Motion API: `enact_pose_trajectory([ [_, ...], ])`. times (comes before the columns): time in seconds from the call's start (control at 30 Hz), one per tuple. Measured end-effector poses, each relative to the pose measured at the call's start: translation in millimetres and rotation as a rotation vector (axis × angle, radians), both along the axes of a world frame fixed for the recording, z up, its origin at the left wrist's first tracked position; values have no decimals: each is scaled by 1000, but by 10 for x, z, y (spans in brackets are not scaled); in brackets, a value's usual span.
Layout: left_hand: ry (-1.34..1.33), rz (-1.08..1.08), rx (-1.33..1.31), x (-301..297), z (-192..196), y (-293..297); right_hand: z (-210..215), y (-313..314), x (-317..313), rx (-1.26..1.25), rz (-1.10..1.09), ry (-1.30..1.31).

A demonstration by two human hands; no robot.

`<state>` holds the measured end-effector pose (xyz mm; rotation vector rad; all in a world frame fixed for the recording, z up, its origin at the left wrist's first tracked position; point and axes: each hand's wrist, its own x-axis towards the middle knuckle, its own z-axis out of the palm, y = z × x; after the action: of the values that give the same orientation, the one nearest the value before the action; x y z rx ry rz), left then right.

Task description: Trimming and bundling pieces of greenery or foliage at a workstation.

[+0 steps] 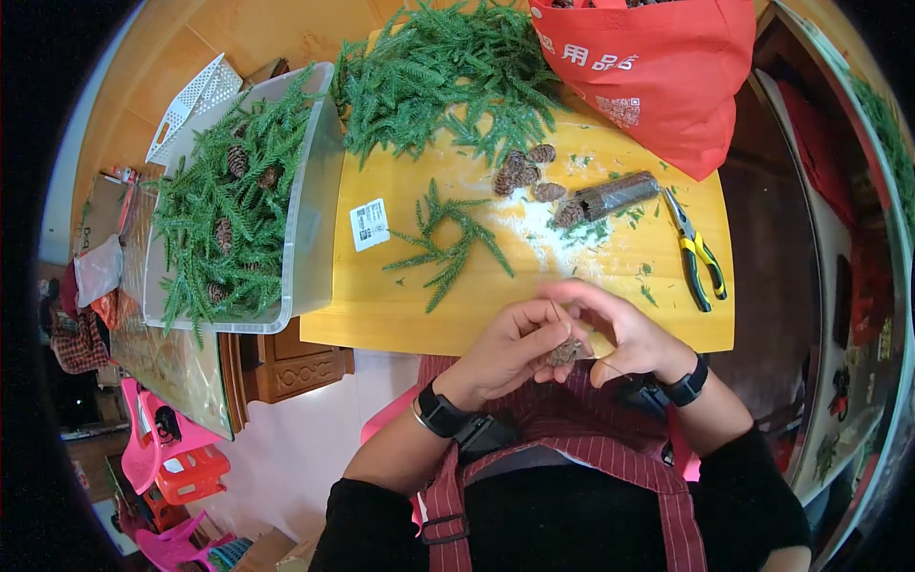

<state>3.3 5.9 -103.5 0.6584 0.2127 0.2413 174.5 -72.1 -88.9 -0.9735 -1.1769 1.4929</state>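
Close to my body, at the table's front edge, both my hands come together around a small brown pine cone (564,354). My left hand (510,353) pinches it between thumb and fingers. Curled around the other side of the cone is my right hand (629,334), its index finger reaching over toward the left fingertips. A thin wire-like strand seems to show between the hands, but what the right fingers grip is hard to make out. Beyond them lies a ring of green artificial pine sprigs (448,238), with a white printed label (369,224) beside it.
Several pine cones (519,172) lie near a bundle of thin brown sticks or wires (615,197) and white powder. Pliers (694,248) rest at right. A clear bin (310,210) of greenery stands left; a sprig pile (448,76) and red bag (658,76) sit at the back.
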Motion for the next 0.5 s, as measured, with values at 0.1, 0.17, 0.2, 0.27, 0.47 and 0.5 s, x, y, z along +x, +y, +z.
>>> enact_pose_trajectory([
  [0.1,-15,-57,25,-3,18,-3,-34,2,4,13,100,-12],
  [0.17,17,-60,32,-5,12,-19,18,2,-25,-58,30,167],
  [0.2,17,-60,32,-7,11,-22,15,1,-23,-59,29,167],
  [0.27,16,-36,12,-12,9,-31,1,-2,-16,-56,36,304],
  [0.47,-4,-18,41,-15,46,-34,16,20,-1,11,18,312],
  [0.5,-5,-19,42,-9,51,-36,4,20,12,11,16,311],
])
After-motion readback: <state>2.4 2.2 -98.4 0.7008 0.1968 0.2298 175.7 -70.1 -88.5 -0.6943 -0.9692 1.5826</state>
